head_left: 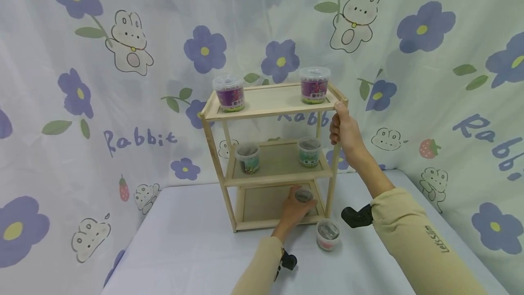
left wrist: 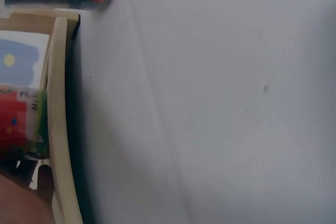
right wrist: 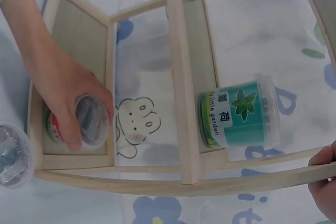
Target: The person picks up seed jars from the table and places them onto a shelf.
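Observation:
My left hand (head_left: pixel 293 207) reaches onto the bottom tier of a three-tier wooden rack (head_left: pixel 270 114). Its thumb and fingers curl round a small clear-lidded plastic tub (right wrist: pixel 93 120) at the right end of that tier. The left wrist view shows the tub's red label (left wrist: pixel 18 121) close to the rack's front rail. At the top right corner, my right hand (head_left: pixel 347 132) grips the rack's post and edge. A second red-label tub (head_left: pixel 328 235) stands on the table just in front of the rack's right leg.
Two purple-label tubs (head_left: pixel 229 94) (head_left: pixel 314 86) stand on the top tier. Two green-label tubs (head_left: pixel 248 157) (head_left: pixel 309 152) are on the middle tier. Under the rack lies a white-covered table (head_left: pixel 180 240); a flowered rabbit curtain (head_left: pixel 163 81) hangs behind.

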Action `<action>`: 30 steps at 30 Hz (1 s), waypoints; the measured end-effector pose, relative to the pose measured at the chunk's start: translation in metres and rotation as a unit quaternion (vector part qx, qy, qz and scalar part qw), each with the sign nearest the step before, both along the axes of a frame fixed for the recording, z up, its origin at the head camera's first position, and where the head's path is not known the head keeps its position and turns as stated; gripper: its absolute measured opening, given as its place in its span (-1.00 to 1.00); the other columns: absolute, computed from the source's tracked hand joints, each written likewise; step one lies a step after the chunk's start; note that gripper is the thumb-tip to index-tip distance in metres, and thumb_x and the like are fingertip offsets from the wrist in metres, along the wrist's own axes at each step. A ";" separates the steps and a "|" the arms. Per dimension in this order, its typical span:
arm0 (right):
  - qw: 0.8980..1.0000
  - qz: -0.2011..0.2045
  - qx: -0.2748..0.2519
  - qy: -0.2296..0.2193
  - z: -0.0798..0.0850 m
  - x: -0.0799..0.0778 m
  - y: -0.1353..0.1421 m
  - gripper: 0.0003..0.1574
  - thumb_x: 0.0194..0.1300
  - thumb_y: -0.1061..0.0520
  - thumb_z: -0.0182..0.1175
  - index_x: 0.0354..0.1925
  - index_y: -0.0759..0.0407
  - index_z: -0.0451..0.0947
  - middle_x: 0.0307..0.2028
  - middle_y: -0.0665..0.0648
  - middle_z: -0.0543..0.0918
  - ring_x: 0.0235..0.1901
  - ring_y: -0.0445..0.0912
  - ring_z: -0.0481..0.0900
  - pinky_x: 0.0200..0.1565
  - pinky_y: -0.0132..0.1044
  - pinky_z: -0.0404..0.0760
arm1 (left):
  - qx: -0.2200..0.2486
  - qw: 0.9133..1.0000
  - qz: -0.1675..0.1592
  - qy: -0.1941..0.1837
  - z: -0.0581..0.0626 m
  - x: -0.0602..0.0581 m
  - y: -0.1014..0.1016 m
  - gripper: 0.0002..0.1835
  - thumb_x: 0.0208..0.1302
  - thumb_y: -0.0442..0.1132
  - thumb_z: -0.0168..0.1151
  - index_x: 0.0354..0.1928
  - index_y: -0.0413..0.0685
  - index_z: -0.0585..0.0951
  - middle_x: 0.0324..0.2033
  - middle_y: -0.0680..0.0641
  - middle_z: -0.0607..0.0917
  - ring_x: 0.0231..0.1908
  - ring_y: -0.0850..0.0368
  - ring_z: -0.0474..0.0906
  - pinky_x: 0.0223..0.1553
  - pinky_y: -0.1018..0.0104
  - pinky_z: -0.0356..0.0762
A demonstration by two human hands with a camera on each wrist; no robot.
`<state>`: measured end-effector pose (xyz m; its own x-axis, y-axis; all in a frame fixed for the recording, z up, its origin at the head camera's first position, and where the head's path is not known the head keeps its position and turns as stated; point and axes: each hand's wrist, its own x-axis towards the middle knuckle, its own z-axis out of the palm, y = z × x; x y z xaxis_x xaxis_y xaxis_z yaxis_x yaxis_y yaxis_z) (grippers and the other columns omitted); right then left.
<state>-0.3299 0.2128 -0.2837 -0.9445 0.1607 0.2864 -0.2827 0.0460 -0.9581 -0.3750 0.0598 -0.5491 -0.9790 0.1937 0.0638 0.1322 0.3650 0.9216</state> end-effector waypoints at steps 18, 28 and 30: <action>1.000 -0.001 0.000 0.004 0.001 0.000 -0.001 -0.34 0.43 -0.40 -0.22 -0.58 0.01 0.05 -0.67 -0.08 0.12 -0.61 -0.16 0.06 -0.40 -0.23 0.17 | 0.024 0.999 -0.026 -0.011 0.005 0.003 -0.014 -0.07 0.08 0.11 0.44 0.44 0.07 0.22 0.22 -0.25 0.45 0.09 -0.09 0.50 -0.01 0.02 0.55; 1.000 -0.004 -0.001 -0.002 0.002 -0.001 -0.002 -0.34 0.44 -0.41 -0.22 -0.56 0.02 0.06 -0.68 -0.10 0.12 -0.61 -0.16 0.06 -0.40 -0.24 0.18 | 0.050 0.998 -0.030 0.014 0.006 0.009 -0.030 -0.10 0.07 0.02 0.49 0.42 0.01 0.25 0.20 -0.21 0.49 0.10 -0.06 0.51 0.01 0.08 0.55; 1.000 -0.006 0.001 -0.002 0.001 -0.002 -0.002 -0.34 0.44 -0.41 -0.23 -0.56 0.02 0.06 -0.69 -0.10 0.11 -0.61 -0.16 0.06 -0.40 -0.23 0.18 | 0.052 0.998 -0.030 0.023 0.004 0.011 -0.034 -0.12 0.08 0.01 0.49 0.40 0.00 0.28 0.20 -0.21 0.50 0.17 -0.11 0.47 0.09 0.00 0.50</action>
